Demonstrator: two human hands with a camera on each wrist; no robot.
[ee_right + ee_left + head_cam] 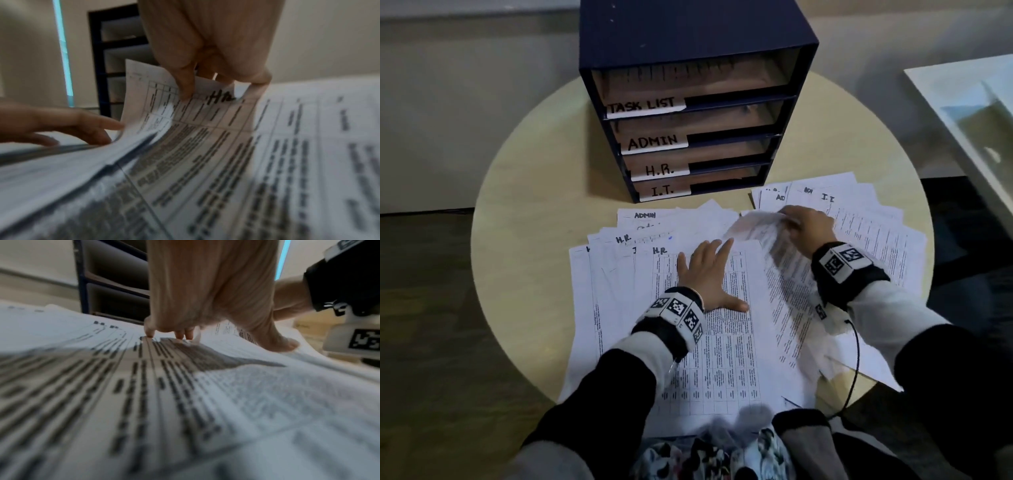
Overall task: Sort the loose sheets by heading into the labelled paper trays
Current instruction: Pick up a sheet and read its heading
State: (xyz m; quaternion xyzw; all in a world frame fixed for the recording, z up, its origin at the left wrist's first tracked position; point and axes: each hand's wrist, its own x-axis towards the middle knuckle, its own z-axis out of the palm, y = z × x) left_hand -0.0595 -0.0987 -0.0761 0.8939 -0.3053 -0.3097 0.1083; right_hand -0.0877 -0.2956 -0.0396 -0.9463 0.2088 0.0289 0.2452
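While the left hand lies flat, palm down and fingers spread straight, on the top H.R. sheet of the near pile, the right hand reaches forward from a bent wrist over the fanned pile on the right. Its thumb and fingers are curled round the top edge of a lifted sheet, pinching it; that page curves up off the bench and is blurred, though the right wrist view shows "HR" written on it. Headings on the lower sheets are mostly covered. The dark tray stack, labelled TASK LIST, ADMIN, H.R. and I.T., stands at the back of the bench; how much paper its trays hold is hard to make out.
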